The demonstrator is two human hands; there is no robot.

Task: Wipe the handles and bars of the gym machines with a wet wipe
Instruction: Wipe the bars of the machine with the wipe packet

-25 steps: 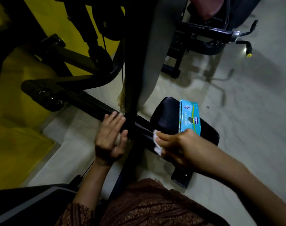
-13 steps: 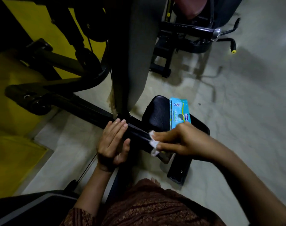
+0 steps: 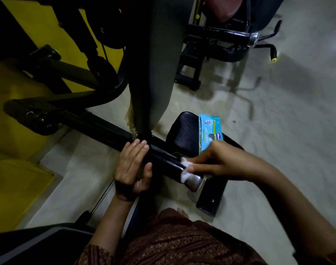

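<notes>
Bar [image 3: 163, 159], near end: our right hand [image 3: 218, 165], grip pinching the wet wipe [image 3: 186, 167]; left hand [image 3: 132, 169] flat-fingered, steadying. We should wrap the wipe round; the underside is hidden, possibly missed.

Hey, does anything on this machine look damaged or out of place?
The grey back pad looks frayed along its lower left edge, above the black bar: ragged yellowish material shows there. Nothing else stands out.

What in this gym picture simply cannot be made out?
Head view only.
Wet wipe: mostly hidden under fingers of the right hand.
Wipes pack: near end hidden behind that hand.
Bar: a stretch covered by the left hand.
Far machine: cut off by top edge, details lost in darkness.
</notes>
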